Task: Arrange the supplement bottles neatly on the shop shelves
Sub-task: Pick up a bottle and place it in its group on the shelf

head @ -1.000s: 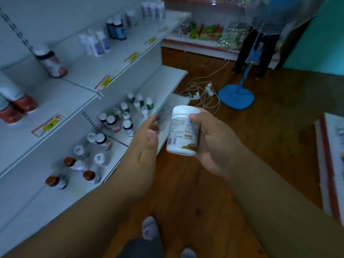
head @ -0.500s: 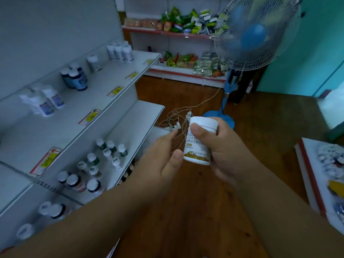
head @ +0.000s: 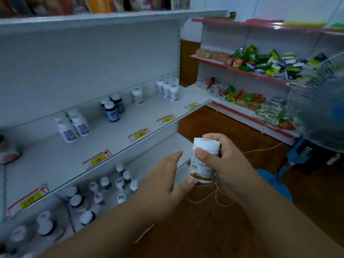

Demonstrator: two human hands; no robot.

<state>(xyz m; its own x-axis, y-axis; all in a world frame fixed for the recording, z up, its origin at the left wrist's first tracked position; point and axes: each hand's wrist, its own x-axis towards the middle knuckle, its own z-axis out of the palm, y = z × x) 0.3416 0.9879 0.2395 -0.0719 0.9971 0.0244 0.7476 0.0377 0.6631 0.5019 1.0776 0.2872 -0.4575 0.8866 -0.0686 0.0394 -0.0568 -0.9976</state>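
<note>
Both forearms reach forward over a wood floor (head: 214, 229). Right hand (head: 226, 164) grips a white bottle (head: 203, 161) upright, thumb across the neck just under the cap, fingers curled round the far side. Bottle held in the air in front of the shelves, off any shelf. Left hand (head: 163, 179) beside it, fingers extended and relaxed, not clasping; thumb tip touches the bottle's bottom edge.

Left, lower shelf (head: 154, 157): scattered small bottles (head: 119, 181) with white caps, some darker ones nearer the camera, blurred.

Above, middle shelf (head: 104, 142) with yellow price tags (head: 138, 134) along its front lip. On it, near to far: two white bottles (head: 72, 124) side by side, a pair of dark bottles (head: 112, 108), a single white one (head: 137, 95), then a tight cluster of white bottles (head: 168, 88) at the far end. A reddish bottle (head: 8, 151) at the left edge, cut off.

Right edge: fan (head: 316, 105), blurred, a thin cord (head: 260, 149) trailing on the floor.

Far wall: red-edged shelves (head: 240, 70) holding bright snack packets (head: 260, 60).
</note>
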